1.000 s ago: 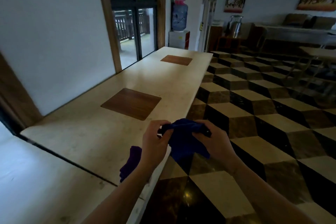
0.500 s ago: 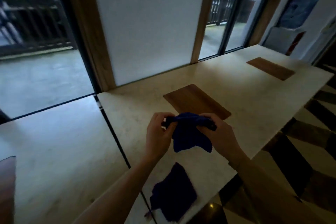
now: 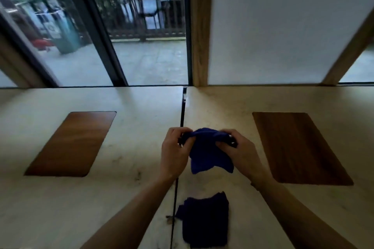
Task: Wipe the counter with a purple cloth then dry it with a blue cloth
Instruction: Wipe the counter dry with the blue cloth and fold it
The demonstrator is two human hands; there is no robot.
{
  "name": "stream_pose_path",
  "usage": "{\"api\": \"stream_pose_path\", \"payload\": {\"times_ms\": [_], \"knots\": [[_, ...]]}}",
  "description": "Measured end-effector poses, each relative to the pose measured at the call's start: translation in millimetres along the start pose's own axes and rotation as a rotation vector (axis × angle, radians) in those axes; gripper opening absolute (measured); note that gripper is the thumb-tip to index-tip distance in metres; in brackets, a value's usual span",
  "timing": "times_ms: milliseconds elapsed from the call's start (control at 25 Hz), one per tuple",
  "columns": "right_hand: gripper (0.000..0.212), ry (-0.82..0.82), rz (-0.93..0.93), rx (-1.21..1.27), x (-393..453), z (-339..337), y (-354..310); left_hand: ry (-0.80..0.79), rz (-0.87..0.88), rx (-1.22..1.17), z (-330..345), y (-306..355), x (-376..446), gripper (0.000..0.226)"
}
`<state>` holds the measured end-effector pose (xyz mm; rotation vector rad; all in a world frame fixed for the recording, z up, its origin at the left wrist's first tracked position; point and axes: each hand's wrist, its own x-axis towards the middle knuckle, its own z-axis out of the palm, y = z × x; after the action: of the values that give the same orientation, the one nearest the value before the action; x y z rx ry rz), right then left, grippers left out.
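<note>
Hands first: your left hand and right hand each pinch the top edge of the blue cloth, fingers curled round the fabric, so it hangs bunched between them above the counter. Nearer you than the blue cloth, the purple cloth lies flat on the counter, just right of the dark seam. Two wooden inlays sit well apart either side of the blue cloth.
</note>
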<state>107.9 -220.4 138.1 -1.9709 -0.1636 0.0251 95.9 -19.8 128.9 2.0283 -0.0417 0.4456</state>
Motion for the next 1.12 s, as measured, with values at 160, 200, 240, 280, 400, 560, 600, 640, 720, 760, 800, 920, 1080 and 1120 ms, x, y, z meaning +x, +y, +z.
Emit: {"api": "stream_pose_path", "payload": {"times_ms": [160,200,240,280,400,560,600,640,720,760,800,920,1080,1120], "knots": [[0.022,-0.072,-0.033,0.028,3,-2,7,0.046,-0.042,0.033,2,4,-8,0.02],[0.021,-0.068,-0.039,0.034,4,-3,9,0.043,-0.046,0.036,4,3,-7,0.019],[0.021,-0.064,-0.037,0.042,4,-4,10,0.037,-0.049,0.037,6,2,-5,0.018],[0.021,-0.062,-0.037,0.043,5,-4,12,0.036,-0.048,0.04,9,1,-4,0.018],[0.021,-0.066,-0.041,0.016,10,-4,16,0.034,-0.047,0.042,13,-3,0,0.018],[0.02,-0.066,-0.008,0.025,14,4,25,0.009,-0.077,0.036,14,-16,4,0.017],[0.02,-0.068,0.008,0.034,16,7,28,0.0,-0.09,0.036,15,-20,6,0.016],[0.02,-0.075,0.031,0.039,17,11,32,-0.011,-0.112,0.039,17,-25,7,0.015],[0.02,-0.093,0.085,0.044,19,19,43,-0.04,-0.16,0.051,20,-38,7,0.013],[0.02,-0.103,0.11,0.04,19,22,48,-0.058,-0.183,0.054,21,-43,5,0.013],[0.019,-0.113,0.138,0.031,20,26,54,-0.087,-0.215,0.057,22,-51,5,0.013],[0.019,-0.156,0.238,0.004,24,36,78,-0.192,-0.336,0.053,31,-76,4,0.013],[0.021,-0.22,0.368,-0.121,37,48,111,-0.331,-0.48,0.085,51,-107,8,0.012],[0.022,-0.243,0.388,-0.169,40,51,118,-0.357,-0.508,0.115,55,-114,10,0.015]]}}
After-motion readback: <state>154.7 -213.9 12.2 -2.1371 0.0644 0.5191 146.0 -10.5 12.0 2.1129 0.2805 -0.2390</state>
